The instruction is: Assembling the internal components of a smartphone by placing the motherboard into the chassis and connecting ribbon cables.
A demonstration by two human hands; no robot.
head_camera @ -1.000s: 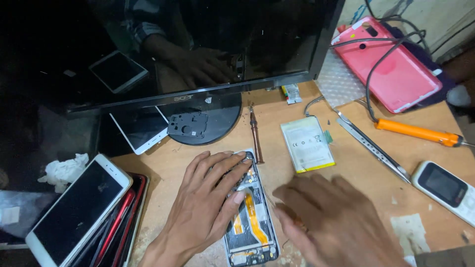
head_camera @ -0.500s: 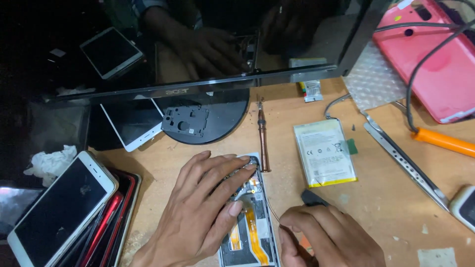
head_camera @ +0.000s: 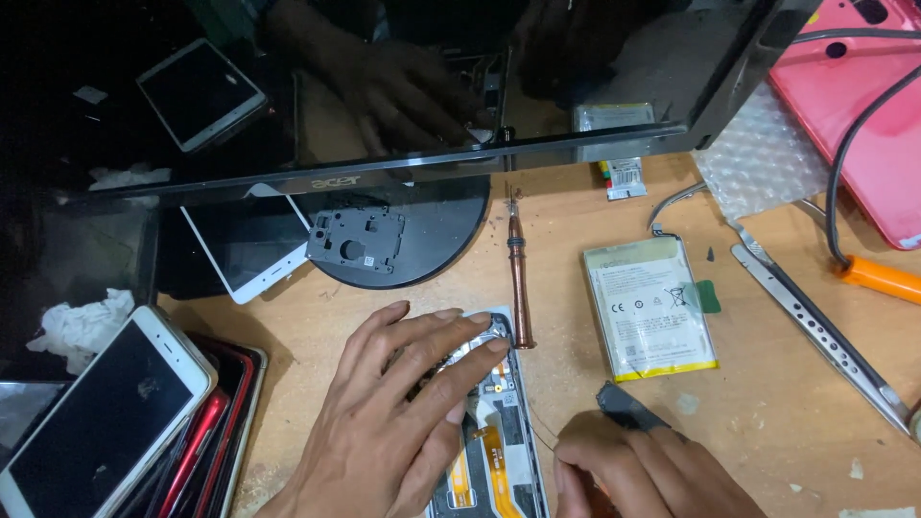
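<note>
Our left hand (head_camera: 398,422) lies flat, fingers spread, on an opened phone (head_camera: 489,451) at bottom centre; our right hand (head_camera: 643,475) curls beside it, grip unclear.

The left hand (head_camera: 398,422) lies spread flat over the top of an opened phone (head_camera: 494,432) on the wooden bench (head_camera: 767,412), fingers (head_camera: 451,341) pressing its frame. The right hand (head_camera: 643,475) curls low beside it, near a small dark part (head_camera: 628,408). A copper-coloured screwdriver (head_camera: 519,278) and a white battery (head_camera: 648,307) lie just beyond.
</note>
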